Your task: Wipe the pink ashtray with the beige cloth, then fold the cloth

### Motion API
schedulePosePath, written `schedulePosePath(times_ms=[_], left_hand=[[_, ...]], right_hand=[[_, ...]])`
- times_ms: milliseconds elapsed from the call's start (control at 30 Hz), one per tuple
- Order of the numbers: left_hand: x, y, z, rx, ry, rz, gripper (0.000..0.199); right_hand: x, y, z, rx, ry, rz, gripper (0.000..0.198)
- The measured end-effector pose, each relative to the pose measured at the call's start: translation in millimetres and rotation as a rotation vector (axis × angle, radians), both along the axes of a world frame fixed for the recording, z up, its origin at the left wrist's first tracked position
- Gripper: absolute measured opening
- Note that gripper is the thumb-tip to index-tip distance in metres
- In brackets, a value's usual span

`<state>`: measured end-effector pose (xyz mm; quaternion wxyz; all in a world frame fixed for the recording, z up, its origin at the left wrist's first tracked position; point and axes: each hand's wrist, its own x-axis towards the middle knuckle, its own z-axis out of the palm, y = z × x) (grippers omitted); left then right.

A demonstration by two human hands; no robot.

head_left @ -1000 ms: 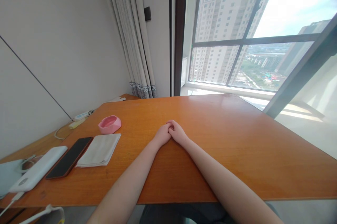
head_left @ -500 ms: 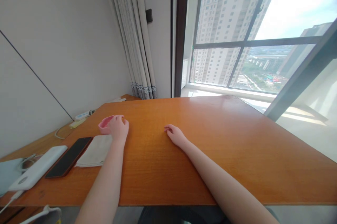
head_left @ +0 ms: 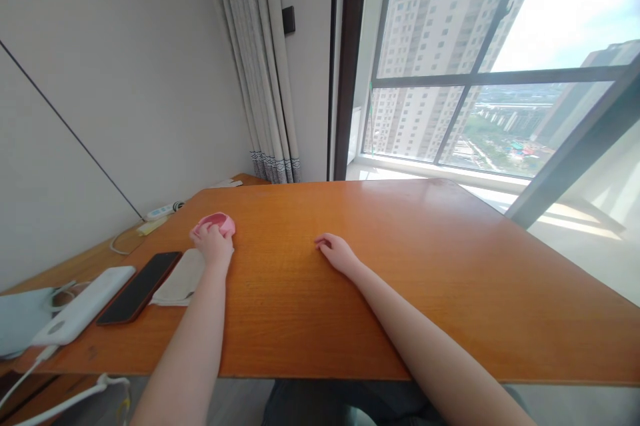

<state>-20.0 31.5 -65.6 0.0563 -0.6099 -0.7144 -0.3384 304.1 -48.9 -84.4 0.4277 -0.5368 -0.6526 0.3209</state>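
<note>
At the table's left side, my left hand (head_left: pixel 213 243) has its fingers curled over the near edge of a small pink bowl (head_left: pixel 223 219). Part of the bowl is hidden behind the hand. Under my left wrist and to its left lies a folded off-white cloth (head_left: pixel 179 278). My right hand (head_left: pixel 338 254) rests on the bare tabletop near the middle, its fingers loosely curved and a gap showing between thumb and fingers. Nothing is in it.
Left of the cloth lie a dark smartphone (head_left: pixel 140 288) and a white power bank (head_left: pixel 85 306) with a cable plugged in. A power strip (head_left: pixel 163 211) sits by the wall. The wooden table (head_left: pixel 400 213) reaches toward a large window (head_left: pixel 465 73); a curtain (head_left: pixel 260 66) hangs behind.
My left hand has moved from the bowl's right side to its near edge, and its fingers now cover that edge. The camera view has shifted slightly. My right hand stays in place.
</note>
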Motion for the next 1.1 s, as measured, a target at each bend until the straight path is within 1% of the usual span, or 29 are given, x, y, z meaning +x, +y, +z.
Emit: schedulePosePath(times_ms=[67,100,167,233,300,367,433,500,567,700,900,933,1000,1033,1067,1100], left_hand=[[9.4,0.1,4.1,0.089,0.015,-0.013,0.02],[18.2,-1.2,6.7,0.14,0.034,-0.052,0.018],[44.6,-7.2,11.3,0.225,0.046,-0.213,0.014],[79.9,-18.2,13.6,0.259,0.006,-0.41,0.012],[117.5,-32.9,13.0,0.248,-0.064,-0.598,0.008],[150.3,-47.6,10.1,0.173,-0.085,-0.777,0.007],[173.9,-59.0,6.0,0.112,-0.107,-0.894,0.012],[187.3,-65.7,1.9,0.087,-0.143,-0.946,0.014],[192.4,-68.2,-1.6,0.073,-0.167,-0.963,0.013],[189.6,-66.0,-6.6,0.036,-0.155,-0.976,0.012],[188.2,-66.3,-8.4,-0.002,-0.141,-1.005,0.014],[187.3,-67.2,-6.3,-0.012,-0.149,-1.008,0.018],[179.4,-67.9,2.0,-0.01,-0.178,-0.996,0.034],[170.5,-67.1,8.0,0.015,-0.196,-0.965,0.041],[157.6,-65.6,15.0,0.055,-0.212,-0.911,0.044],[140.4,-63.5,22.3,0.108,-0.22,-0.826,0.041]], right_hand=[[-1.0,2.5,-1.2,-0.006,0.06,-0.043,0.024],[-1.6,3.7,-1.7,-0.008,0.096,-0.086,0.026],[-2.7,5.7,-2.1,-0.008,0.18,-0.19,0.034],[-2.8,6.6,-1.5,-0.009,0.263,-0.265,0.045],[-1.5,6.6,-0.4,0.003,0.329,-0.302,0.053],[0.8,6.2,0.9,0.048,0.367,-0.33,0.057],[3.3,5.8,2.2,0.11,0.394,-0.359,0.056],[5.2,5.6,3.7,0.133,0.419,-0.367,0.053],[6.3,5.6,5.1,0.113,0.426,-0.36,0.047],[7.3,6.4,5.5,0.086,0.399,-0.33,0.036],[9.4,9.2,-0.7,0.088,0.385,-0.314,0.032],[9.6,9.6,-1.1,0.082,0.389,-0.318,0.032],[9.9,10.2,-1.1,0.071,0.404,-0.329,0.032],[9.9,10.2,-0.7,0.065,0.412,-0.332,0.032],[9.9,10.2,-0.2,0.06,0.418,-0.333,0.031],[9.9,10.0,0.3,0.056,0.42,-0.333,0.031]])
